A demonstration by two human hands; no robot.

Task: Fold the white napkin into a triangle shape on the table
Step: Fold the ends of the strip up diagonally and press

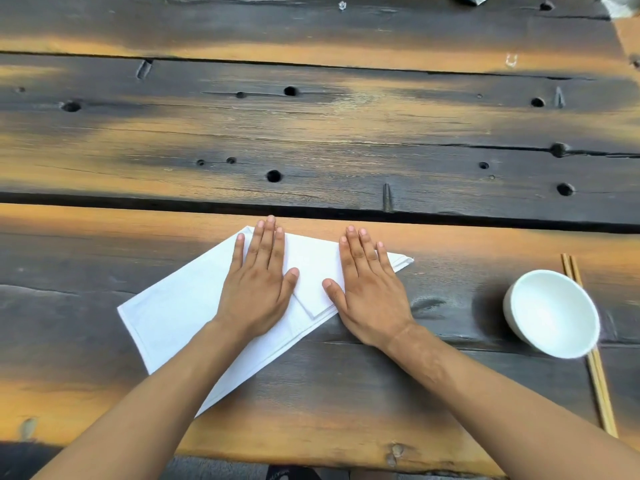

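Observation:
The white napkin (173, 317) lies partly folded on the dark wooden table (311, 140), near its front edge. Its right part is folded over into a pointed flap whose tip reaches toward the right. My left hand (258, 285) lies flat on the napkin's middle, fingers straight and pointing away from me. My right hand (367, 289) presses flat on the folded right flap, fingers straight, with its palm partly on the bare wood. A folded corner shows between my two thumbs.
A white bowl (552, 313) stands to the right of my right hand. A pair of wooden chopsticks (597, 372) lies beside and partly under it. Small objects sit at the table's far right corner (620, 5).

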